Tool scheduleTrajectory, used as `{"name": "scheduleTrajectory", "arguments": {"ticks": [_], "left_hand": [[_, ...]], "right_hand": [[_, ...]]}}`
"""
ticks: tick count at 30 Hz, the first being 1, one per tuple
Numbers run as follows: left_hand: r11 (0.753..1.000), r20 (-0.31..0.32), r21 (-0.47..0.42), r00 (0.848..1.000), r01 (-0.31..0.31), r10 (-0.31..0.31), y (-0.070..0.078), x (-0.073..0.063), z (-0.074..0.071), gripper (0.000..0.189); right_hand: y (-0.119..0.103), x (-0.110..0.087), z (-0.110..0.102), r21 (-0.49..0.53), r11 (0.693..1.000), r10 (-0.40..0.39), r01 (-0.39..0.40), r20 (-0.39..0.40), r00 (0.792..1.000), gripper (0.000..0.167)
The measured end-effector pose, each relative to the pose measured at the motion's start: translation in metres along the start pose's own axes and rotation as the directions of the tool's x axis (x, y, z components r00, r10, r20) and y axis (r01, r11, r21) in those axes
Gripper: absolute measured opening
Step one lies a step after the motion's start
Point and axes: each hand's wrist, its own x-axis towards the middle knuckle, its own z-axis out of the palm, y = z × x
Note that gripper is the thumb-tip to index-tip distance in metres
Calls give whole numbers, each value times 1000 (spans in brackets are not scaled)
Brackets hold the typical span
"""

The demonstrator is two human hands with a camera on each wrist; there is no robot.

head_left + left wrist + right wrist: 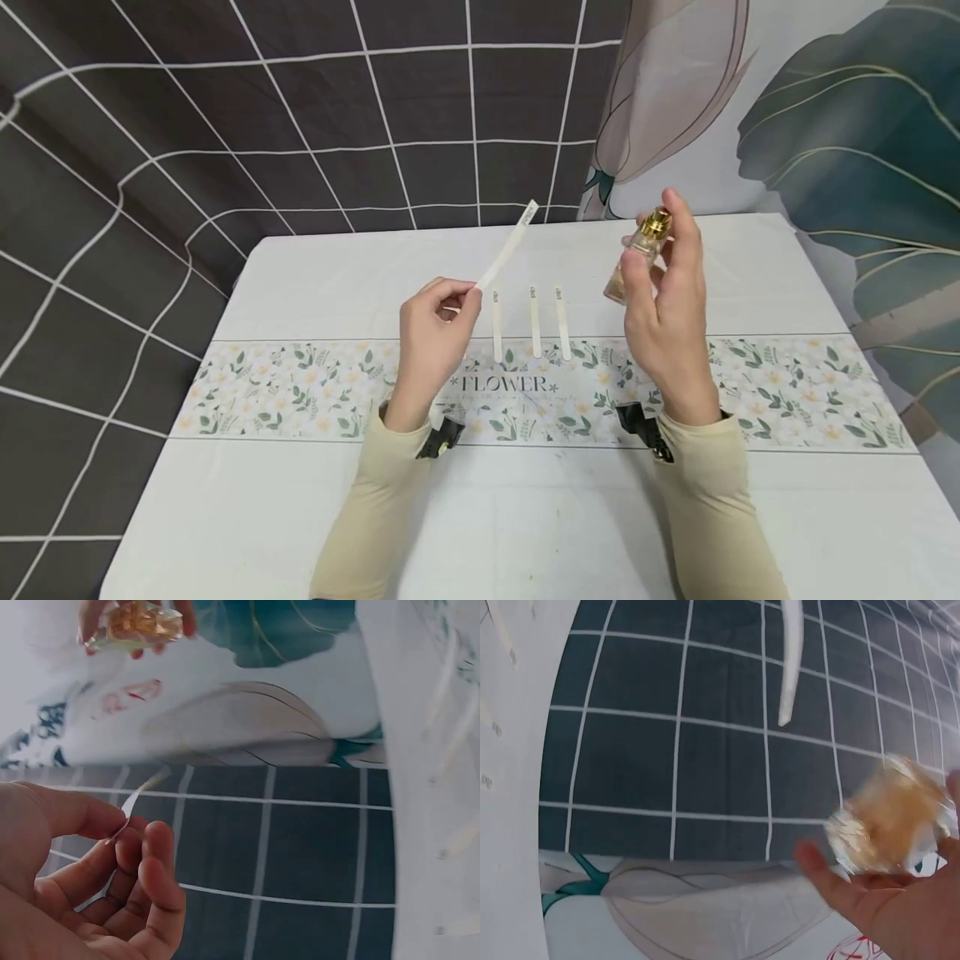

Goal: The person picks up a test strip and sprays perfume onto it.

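My left hand [437, 337] pinches one end of a white perfume test strip [512, 246] between thumb and fingertips. The strip slants up to the right, with small dark print at its far end. In my right hand [671, 333] is a glass perfume bottle [636, 258] with a gold spray top [657, 222], gripped by thumb and fingers and tilted above the table. The index finger is raised beside the spray top. Amber liquid shows in the bottle [892, 817] in the right wrist view, where it is blurred. The strip [791, 667] hangs apart from it.
Three more test strips [535, 323] lie side by side on the white table [562, 517], between the hands. A floral band marked FLOWER [300, 387] crosses the table. Behind hang a dark grid-patterned cloth [315, 117] and a leaf-patterned cloth [847, 108].
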Motion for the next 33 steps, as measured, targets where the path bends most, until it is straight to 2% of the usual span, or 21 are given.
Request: {"name": "scheduleTrajectory", "arguments": {"ticks": [3, 7, 12, 17, 23, 33], "left_hand": [[998, -21, -5, 997, -70, 70, 13, -5, -2, 14], [990, -44, 15, 989, -144, 144, 25, -11, -4, 13], [979, -51, 33, 978, -201, 202, 33, -16, -2, 12], [977, -42, 30, 977, -210, 211, 33, -17, 2, 11], [977, -40, 22, 976, -213, 213, 34, -19, 4, 11], [976, -31, 28, 976, -216, 217, 34, -19, 4, 11]], "right_hand": [[-2, -3, 4, 38, 999, -17, 18, -19, 1000, 52], [-2, -4, 6, 19, 1000, -7, 7, -40, 999, 48], [0, -5, 5, -10, 999, 33, -33, 18, 999, 49], [2, -5, 4, -41, 998, 42, -40, 41, 998, 48], [1, -4, 3, -55, 998, -4, 5, 18, 1000, 48], [-3, -4, 6, -67, 998, -11, 9, -29, 1000, 42]]}}
